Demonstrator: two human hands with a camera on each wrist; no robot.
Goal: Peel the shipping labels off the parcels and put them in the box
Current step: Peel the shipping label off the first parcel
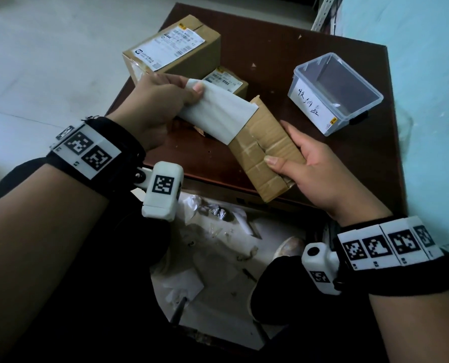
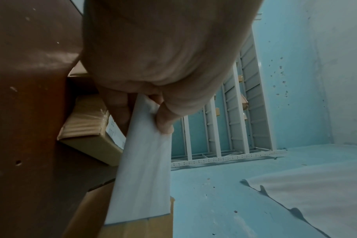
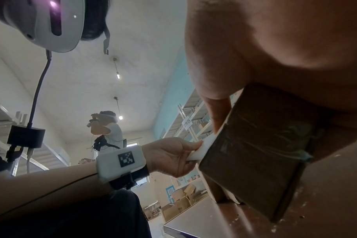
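My left hand [image 1: 155, 106] pinches the white label [image 1: 215, 113], mostly lifted off the parcel [image 1: 264, 153] that my right hand [image 1: 315, 174] clamps at the table's [image 1: 349, 163] near edge. Its last strip is stuck — I judge a sharp pull may tear it or the cardboard. The plastic box [image 1: 334, 98] waits near the right edge, and freed adhesive could catch my fingers there.

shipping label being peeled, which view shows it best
The head view: the whole shipping label shows, pinched by the left hand, one end still on the parcel. The left wrist view shows a close strip of it; the right wrist view only a sliver.
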